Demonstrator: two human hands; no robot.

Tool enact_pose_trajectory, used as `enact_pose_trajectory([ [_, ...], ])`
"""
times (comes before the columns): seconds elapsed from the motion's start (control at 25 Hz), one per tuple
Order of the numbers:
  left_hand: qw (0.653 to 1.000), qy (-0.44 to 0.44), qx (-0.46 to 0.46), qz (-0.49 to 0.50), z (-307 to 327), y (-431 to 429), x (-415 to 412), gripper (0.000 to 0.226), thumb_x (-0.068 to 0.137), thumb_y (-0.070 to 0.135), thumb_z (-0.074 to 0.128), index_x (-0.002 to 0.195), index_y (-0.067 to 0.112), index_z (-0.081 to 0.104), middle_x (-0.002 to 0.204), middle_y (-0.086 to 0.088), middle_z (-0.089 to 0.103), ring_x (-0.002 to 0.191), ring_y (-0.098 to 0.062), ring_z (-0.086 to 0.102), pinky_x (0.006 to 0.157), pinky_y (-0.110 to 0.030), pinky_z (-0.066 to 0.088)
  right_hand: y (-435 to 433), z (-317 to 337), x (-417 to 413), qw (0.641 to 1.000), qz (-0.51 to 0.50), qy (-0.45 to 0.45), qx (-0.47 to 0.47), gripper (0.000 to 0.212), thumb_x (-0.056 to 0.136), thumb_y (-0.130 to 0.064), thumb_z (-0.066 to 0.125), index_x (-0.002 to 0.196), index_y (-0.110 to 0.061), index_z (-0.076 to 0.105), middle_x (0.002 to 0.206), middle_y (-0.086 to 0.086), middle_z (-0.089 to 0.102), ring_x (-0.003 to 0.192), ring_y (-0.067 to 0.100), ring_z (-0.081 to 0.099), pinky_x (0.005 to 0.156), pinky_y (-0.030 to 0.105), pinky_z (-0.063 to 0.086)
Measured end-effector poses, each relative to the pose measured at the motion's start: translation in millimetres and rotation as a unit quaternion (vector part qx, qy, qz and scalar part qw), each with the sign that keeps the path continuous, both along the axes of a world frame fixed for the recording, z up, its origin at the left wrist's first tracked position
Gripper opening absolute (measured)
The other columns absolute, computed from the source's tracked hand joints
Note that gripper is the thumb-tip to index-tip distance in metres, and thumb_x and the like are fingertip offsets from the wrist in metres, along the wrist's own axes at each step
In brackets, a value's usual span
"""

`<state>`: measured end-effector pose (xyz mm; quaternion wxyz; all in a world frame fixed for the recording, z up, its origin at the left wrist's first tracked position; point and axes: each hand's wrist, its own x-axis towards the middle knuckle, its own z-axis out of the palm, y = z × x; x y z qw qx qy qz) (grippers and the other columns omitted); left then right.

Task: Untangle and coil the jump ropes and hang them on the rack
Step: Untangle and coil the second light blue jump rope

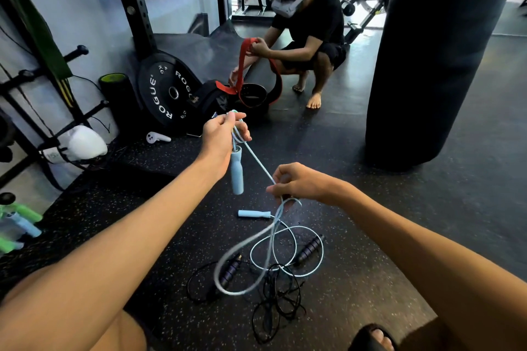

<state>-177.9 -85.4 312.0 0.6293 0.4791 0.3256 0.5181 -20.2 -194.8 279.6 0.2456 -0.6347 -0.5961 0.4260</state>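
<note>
My left hand [221, 137] is raised and pinches the light blue jump rope near its top, so one blue handle [237, 169] hangs straight down below it. The cord runs taut down to my right hand [299, 184], which grips it. Below that hand the blue cord [271, 239] falls in loose loops onto the floor, past the second blue handle [253, 214] lying flat. A black jump rope [273, 293] lies tangled under those loops, with its two dark handles [231, 269] [309, 248] on either side. The wall rack [57, 71] with black pegs stands at the left.
A person [308, 28] crouches ahead with a red strap, beside a black bag. A Rogue weight plate [168, 88] leans on the squat rack upright. A heavy punching bag [436, 51] hangs at right. Green and blue handles [20, 222] lie at far left.
</note>
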Motion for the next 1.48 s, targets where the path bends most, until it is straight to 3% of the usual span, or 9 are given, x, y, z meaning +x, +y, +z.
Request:
enact_pose_trajectory([
  [0.16, 0.971, 0.183, 0.155, 0.015, -5.1, -3.8, -1.0, 0.026, 0.103, 0.010, 0.042, 0.097, -0.007, 0.060, 0.067, -0.014, 0.065, 0.049, -0.018, 0.065, 0.057, -0.026, 0.056, -1.0, 7.4, -7.0, 0.994, 0.079, -0.035, 0.060, 0.007, 0.095, -0.013, 0.064, 0.091, -0.010, 0.060, 0.071, 0.008, 0.066, 0.060, 0.011, 0.060, 0.062, 0.022, 0.049],
  [0.28, 0.909, 0.323, 0.262, -0.015, -12.5, -5.8, 0.3, 0.023, 0.100, 0.010, 0.048, 0.086, -0.003, 0.061, 0.063, -0.012, 0.069, 0.049, -0.024, 0.067, 0.055, -0.031, 0.056, -1.0, 12.7, -8.4, 0.986, 0.080, -0.046, 0.142, 0.013, 0.100, -0.018, 0.057, 0.091, -0.013, 0.065, 0.068, 0.013, 0.069, 0.058, 0.013, 0.061, 0.061, 0.025, 0.050],
  [0.44, 0.826, 0.477, 0.273, -0.123, -18.3, -11.3, -0.2, 0.033, 0.102, 0.020, 0.045, 0.080, 0.004, 0.063, 0.054, -0.007, 0.066, 0.042, -0.022, 0.062, 0.048, -0.026, 0.049, -3.3, 15.6, -5.3, 0.972, 0.028, -0.093, 0.213, 0.020, 0.102, -0.017, 0.049, 0.090, -0.008, 0.062, 0.059, 0.009, 0.064, 0.047, 0.010, 0.056, 0.057, 0.031, 0.049],
  [0.52, 0.806, 0.508, 0.230, -0.197, -16.8, -12.5, -0.5, 0.043, 0.105, 0.025, 0.040, 0.077, 0.006, 0.066, 0.044, 0.001, 0.054, 0.036, -0.013, 0.050, 0.046, -0.025, 0.041, -2.2, 14.8, -2.5, 0.959, 0.016, -0.156, 0.236, 0.024, 0.103, -0.021, 0.046, 0.085, -0.011, 0.057, 0.052, -0.002, 0.058, 0.042, 0.008, 0.053, 0.056, 0.033, 0.049],
  [0.68, 0.838, 0.446, 0.072, -0.305, -10.2, -12.9, -2.9, 0.057, 0.104, 0.044, 0.037, 0.066, 0.007, 0.058, 0.041, 0.005, 0.032, 0.035, -0.010, 0.027, 0.044, -0.022, 0.028, 0.8, 14.0, 6.9, 0.929, -0.008, -0.252, 0.270, 0.035, 0.104, -0.037, 0.042, 0.075, -0.020, 0.048, 0.062, -0.007, 0.054, 0.060, 0.025, 0.052, 0.064, 0.042, 0.047],
  [0.8, 0.846, 0.407, 0.042, -0.341, -5.9, -13.1, -6.7, 0.056, 0.098, 0.056, 0.044, 0.061, 0.013, 0.046, 0.047, 0.002, 0.024, 0.042, -0.013, 0.020, 0.045, -0.023, 0.027, 2.2, 17.1, 15.3, 0.918, -0.063, -0.264, 0.289, 0.045, 0.104, -0.043, 0.041, 0.067, -0.018, 0.041, 0.056, -0.001, 0.047, 0.059, 0.030, 0.045, 0.060, 0.044, 0.044],
  [0.92, 0.865, 0.357, 0.038, -0.351, -3.4, -9.1, -11.9, 0.051, 0.099, 0.046, 0.050, 0.058, 0.020, 0.035, 0.051, 0.003, 0.022, 0.044, -0.013, 0.019, 0.045, -0.022, 0.028, 2.3, 14.2, 25.4, 0.911, -0.108, -0.290, 0.273, 0.053, 0.103, -0.051, 0.036, 0.067, -0.014, 0.046, 0.060, 0.003, 0.055, 0.063, 0.032, 0.053, 0.061, 0.042, 0.045],
  [1.16, 0.972, 0.151, -0.102, -0.146, 0.2, 19.8, -21.4, 0.044, 0.105, 0.033, 0.038, 0.064, 0.021, 0.030, 0.042, 0.009, 0.020, 0.031, -0.006, 0.018, 0.034, -0.019, 0.023, -0.7, 7.5, 43.0, 0.906, -0.138, -0.329, 0.227, 0.057, 0.103, -0.052, 0.033, 0.068, -0.012, 0.053, 0.067, 0.008, 0.063, 0.065, 0.032, 0.057, 0.060, 0.038, 0.041],
  [1.48, 0.975, 0.035, -0.184, 0.115, -9.8, 41.7, -30.5, 0.042, 0.101, 0.016, 0.036, 0.060, 0.018, 0.026, 0.033, 0.009, 0.020, 0.025, -0.005, 0.016, 0.034, -0.012, 0.018, -7.4, -11.3, 67.1, 0.882, -0.162, -0.442, -0.004, 0.020, 0.096, -0.017, 0.051, 0.105, -0.003, 0.063, 0.113, 0.021, 0.068, 0.102, 0.040, 0.065, 0.074, 0.038, 0.046],
])
